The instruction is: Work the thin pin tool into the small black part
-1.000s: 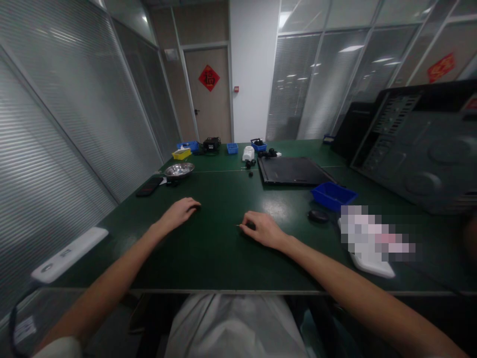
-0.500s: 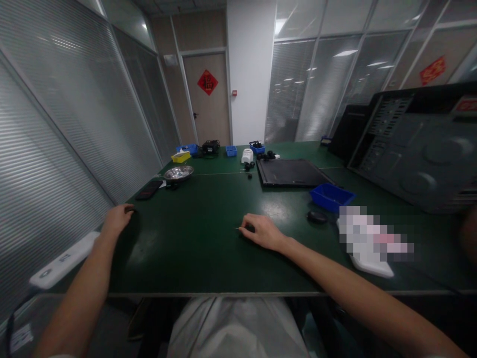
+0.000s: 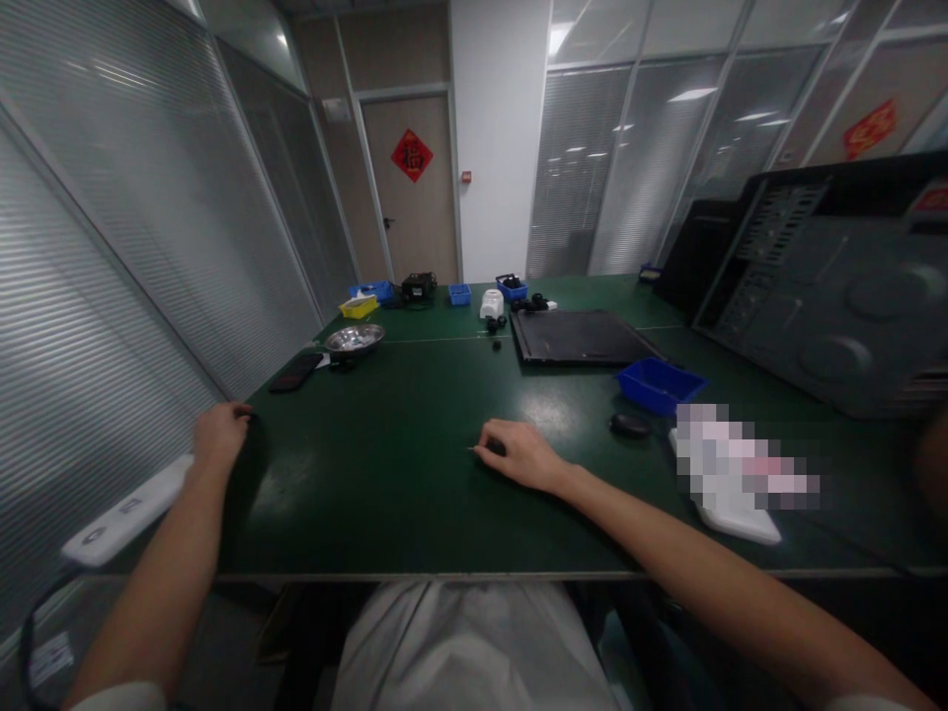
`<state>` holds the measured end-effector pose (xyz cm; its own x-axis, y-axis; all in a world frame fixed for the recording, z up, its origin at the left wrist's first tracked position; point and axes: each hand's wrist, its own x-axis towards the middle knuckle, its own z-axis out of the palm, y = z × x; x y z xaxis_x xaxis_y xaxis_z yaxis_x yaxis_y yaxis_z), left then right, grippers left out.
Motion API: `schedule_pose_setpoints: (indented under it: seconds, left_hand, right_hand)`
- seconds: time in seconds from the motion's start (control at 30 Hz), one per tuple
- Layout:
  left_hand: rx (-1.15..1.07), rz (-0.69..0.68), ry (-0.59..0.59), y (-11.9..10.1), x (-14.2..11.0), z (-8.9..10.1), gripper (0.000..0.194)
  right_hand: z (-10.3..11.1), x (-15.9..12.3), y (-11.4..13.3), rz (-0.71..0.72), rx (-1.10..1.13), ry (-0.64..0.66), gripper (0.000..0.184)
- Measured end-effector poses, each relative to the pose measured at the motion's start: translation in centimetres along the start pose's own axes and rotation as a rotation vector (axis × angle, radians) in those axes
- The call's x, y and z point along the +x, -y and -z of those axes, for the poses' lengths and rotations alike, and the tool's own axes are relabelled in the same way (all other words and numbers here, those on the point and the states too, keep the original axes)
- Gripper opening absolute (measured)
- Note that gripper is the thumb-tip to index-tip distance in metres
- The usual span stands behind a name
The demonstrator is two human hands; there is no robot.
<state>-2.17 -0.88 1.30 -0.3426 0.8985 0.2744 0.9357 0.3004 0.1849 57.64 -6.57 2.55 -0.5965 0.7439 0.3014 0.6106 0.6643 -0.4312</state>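
Observation:
My right hand (image 3: 522,454) rests on the green table (image 3: 370,494), its thumb and fingers closed in a pinch. A thin, light-coloured tip (image 3: 471,449) pokes out to the left of the fingertips, and something dark shows inside the curl; its kind is too small to tell. By the table's left edge, my left hand (image 3: 220,434) has its fingers bent together, with a dark spot at the fingertips that I cannot make out. Beyond that hand lies a black phone (image 3: 296,373). A white power strip (image 3: 129,513) sits below the left wrist.
To the right are a black mouse (image 3: 629,426), a blue tray (image 3: 656,387), a white pad (image 3: 733,523) and a large computer case (image 3: 836,286). A flat black panel (image 3: 585,338) lies further back. A metal bowl (image 3: 355,340) stands at the left.
My left hand has shifted a little to the left along the table edge. My right hand keeps its place, its fingers curled slightly tighter.

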Motion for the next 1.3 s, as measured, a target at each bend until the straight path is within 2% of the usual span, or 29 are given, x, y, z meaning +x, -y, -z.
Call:
schedule_pose_setpoints:
  seconds: [0.1, 0.27, 0.57, 1.0, 1.3]
  left_hand:
    - [0.064, 0.024, -0.037, -0.2, -0.3, 0.1, 0.038]
    - [0.143, 0.047, -0.036, -0.8, -0.8, 0.3, 0.037]
    - [0.144, 0.073, -0.027, -1.2, -0.6, 0.4, 0.037]
    - [0.163, 0.040, -0.027, -2.4, -1.6, 0.9, 0.039]
    - [0.171, 0.076, -0.044, -2.9, -1.9, 0.9, 0.037]
  right_hand:
    - [-0.2, 0.0, -0.2, 0.005, -0.001, -0.001, 0.014]
    - [-0.3, 0.1, -0.3, 0.003, -0.008, 0.007, 0.014]
    - [-0.2, 0.1, -0.3, 0.000, -0.008, 0.017, 0.015]
    - [-0.4, 0.1, -0.3, 0.019, 0.000, 0.004, 0.014]
    - [-0.4, 0.1, -0.4, 0.025, 0.012, 0.008, 0.013]
